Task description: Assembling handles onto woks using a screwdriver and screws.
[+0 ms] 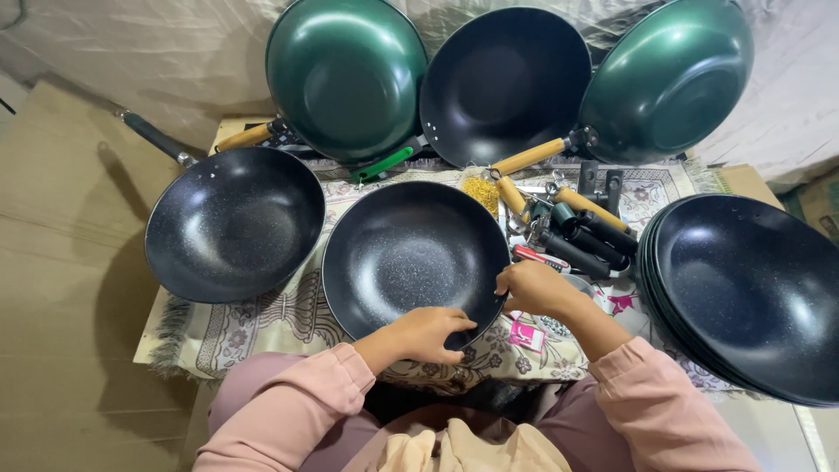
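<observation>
Gripping the near rim of the handleless black wok [411, 258], your left hand [428, 334] and right hand [531, 287] both close on its edge as it sits on the patterned cloth [262, 323]. No handle is fitted yet; loose handles [581, 232] lie just right, beside a stack of bare woks [752, 293].

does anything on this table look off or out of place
Mostly orderly. The speckled pan on the left overhangs the cloth's edge, and loose handles lie jumbled right of the handleless pan that both hands grip.

handleless pan [411, 258] centre, handled pan [234, 223] left, stack [743, 293] right
</observation>
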